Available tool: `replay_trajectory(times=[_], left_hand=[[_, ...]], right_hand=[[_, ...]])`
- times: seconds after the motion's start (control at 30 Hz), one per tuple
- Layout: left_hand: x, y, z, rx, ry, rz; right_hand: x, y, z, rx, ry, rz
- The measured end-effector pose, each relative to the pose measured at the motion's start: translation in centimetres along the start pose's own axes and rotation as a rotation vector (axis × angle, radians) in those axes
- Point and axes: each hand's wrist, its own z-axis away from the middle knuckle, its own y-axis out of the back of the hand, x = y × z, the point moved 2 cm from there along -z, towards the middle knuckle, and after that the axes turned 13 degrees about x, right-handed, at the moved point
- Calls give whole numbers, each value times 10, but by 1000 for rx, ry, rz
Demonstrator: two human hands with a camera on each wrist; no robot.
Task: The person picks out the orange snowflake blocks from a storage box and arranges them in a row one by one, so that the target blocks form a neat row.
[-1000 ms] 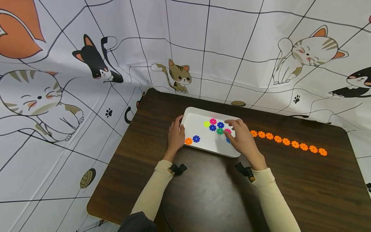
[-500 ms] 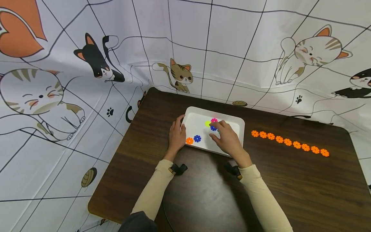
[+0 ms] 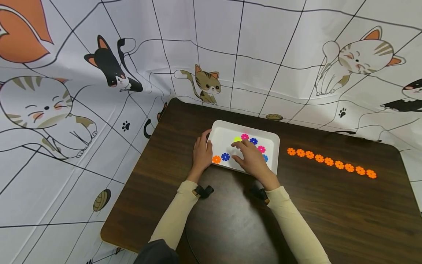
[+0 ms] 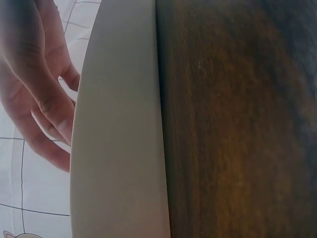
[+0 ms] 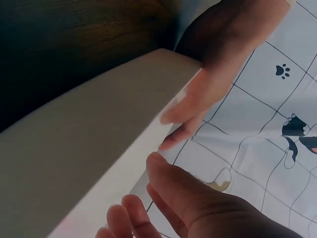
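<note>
My left hand (image 3: 202, 152) holds the left end of a white tray (image 3: 221, 134), its fingertips at the rim; in the left wrist view the tray wall (image 4: 119, 129) hides those tips. My right hand (image 3: 252, 159) is over the middle of the tray, palm down. In the right wrist view its thumb (image 5: 173, 178) and fingers stand apart, nothing visible between them. Small notched discs lie in the tray: an orange disc (image 3: 216, 159), a dark blue disc (image 3: 225, 157), a yellow disc (image 3: 237, 139), a pink disc (image 3: 245, 136) and several others, partly covered by the right hand.
A row of several orange discs (image 3: 329, 161) runs along the brown table (image 3: 329, 209) to the right of the tray. Behind the table hangs a white curtain (image 3: 257, 33) printed with cats. A thin dark cable (image 3: 188, 238) lies near the left forearm.
My right hand has moved left from the tray's right end to its middle, uncovering the pink and light blue discs there and covering the green one. My left hand keeps its place.
</note>
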Motion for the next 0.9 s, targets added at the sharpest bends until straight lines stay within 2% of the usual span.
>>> replay_trajectory(times=[0.27, 0.67, 0.9], left_hand=[[-1, 0, -1, -13, 3, -11], [-1, 1, 0, -8, -15, -3], [0, 2, 0, -2, -25, -5]], right_hand=[[-6, -12, -9, -44, 56, -7], [-13, -33, -19, -185, 106, -16], [-19, -39, -23, -211, 176, -21]])
